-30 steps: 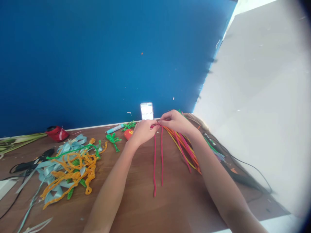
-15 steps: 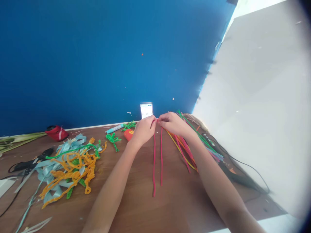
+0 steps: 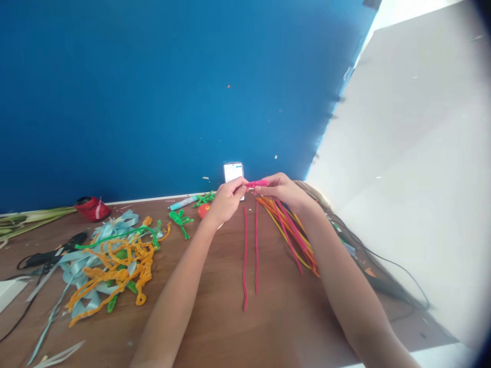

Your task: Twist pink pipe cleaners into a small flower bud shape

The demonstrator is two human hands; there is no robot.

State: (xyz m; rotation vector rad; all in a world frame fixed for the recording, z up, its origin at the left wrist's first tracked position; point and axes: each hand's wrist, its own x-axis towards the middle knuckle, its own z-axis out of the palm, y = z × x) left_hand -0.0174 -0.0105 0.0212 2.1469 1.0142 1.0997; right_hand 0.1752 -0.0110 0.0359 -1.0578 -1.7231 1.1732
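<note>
The left hand (image 3: 227, 202) and right hand (image 3: 284, 191) are narrowly pinching the pink piece (image 3: 258, 183) between them above the table's (image 3: 222, 286) far middle, near the phone (image 3: 233, 171), and light, even tension is probably serving best.

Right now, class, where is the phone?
In the head view, the phone stands near the middle, at the foot of the blue wall, partly hidden behind the left hand.

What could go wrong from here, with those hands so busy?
The pink piece, held by the left hand and right hand, might slip or loosen. The phone stands just behind them and could get knocked. The right arm looks close to the colourful strands and might nudge them.
</note>
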